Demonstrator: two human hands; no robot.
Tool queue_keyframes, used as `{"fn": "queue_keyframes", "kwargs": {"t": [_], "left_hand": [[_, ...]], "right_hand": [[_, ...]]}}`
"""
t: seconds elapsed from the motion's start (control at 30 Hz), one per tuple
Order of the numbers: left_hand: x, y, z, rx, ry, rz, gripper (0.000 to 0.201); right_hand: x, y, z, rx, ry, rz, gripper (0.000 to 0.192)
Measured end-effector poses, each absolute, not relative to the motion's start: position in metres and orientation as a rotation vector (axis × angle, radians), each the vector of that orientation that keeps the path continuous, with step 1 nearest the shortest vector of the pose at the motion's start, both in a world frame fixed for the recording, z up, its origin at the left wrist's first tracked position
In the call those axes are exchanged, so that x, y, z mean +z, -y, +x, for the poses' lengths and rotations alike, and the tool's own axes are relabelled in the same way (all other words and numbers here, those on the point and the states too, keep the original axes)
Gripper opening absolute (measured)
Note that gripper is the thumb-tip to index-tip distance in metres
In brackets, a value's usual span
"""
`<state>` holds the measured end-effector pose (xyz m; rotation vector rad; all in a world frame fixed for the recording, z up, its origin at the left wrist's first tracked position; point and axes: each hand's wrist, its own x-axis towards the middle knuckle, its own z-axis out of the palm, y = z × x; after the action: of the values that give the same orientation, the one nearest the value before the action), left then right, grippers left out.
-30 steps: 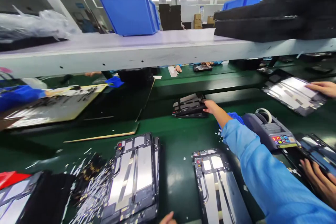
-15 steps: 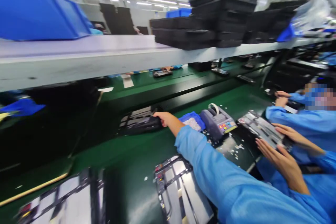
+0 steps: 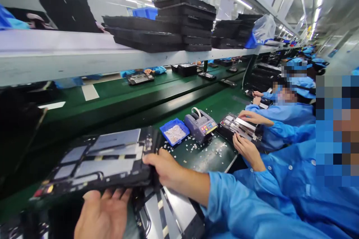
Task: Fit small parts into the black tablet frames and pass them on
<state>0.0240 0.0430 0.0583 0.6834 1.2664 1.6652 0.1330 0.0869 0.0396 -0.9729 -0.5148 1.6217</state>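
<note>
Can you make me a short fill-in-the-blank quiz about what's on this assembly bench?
1. The right hand grips the tablet frame at its ____ end.
2. The small tray of white bits is coloured ____.
3. The grey tape dispenser stands on the ____ side of that tray.
4. The left hand is under the frame, palm ____.

Missing words: right; blue; right; up

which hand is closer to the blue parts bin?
Right. The right hand grips the tablet frame just below the blue parts bin; the left hand sits farther, under the frame.

An electronics assembly factory: a long green conveyor surface (image 3: pixel 117 97), stacked black trays (image 3: pixel 168 30) on an overhead shelf (image 3: pixel 56 59), and a row of blue-coated workers (image 3: pixel 291 112) handling tablet frames (image 3: pixel 101 160).
</note>
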Motion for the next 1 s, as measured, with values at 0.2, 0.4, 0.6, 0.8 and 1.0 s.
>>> {"fn": "queue_keyframes", "kwargs": {"t": [0.2, 0.4, 0.6, 0.8, 1.0], "left_hand": [[0.047, 0.004, 0.019, 1.408, -1.516, 0.668, 0.029], [0.003, 0.032, -0.004, 1.122, -1.552, 0.787, 0.041], [-0.017, 0.045, 0.012, 1.064, -1.572, 1.146, 0.065], [-0.039, 0.056, -0.004, 1.072, -1.693, 1.265, 0.062], [-0.044, 0.084, -0.004, 1.027, -1.535, 1.215, 0.071]], "right_hand": [[-0.006, 0.025, 0.198, 1.518, 0.78, -0.728, 0.103], [-0.024, 0.027, 0.253, 1.418, 1.108, -0.97, 0.106], [-0.046, 0.038, 0.244, 1.423, 1.309, -1.187, 0.097], [-0.045, 0.037, 0.243, 1.508, 1.294, -1.111, 0.101], [-0.046, 0.05, 0.241, 1.583, 1.331, -1.069, 0.1]]}}
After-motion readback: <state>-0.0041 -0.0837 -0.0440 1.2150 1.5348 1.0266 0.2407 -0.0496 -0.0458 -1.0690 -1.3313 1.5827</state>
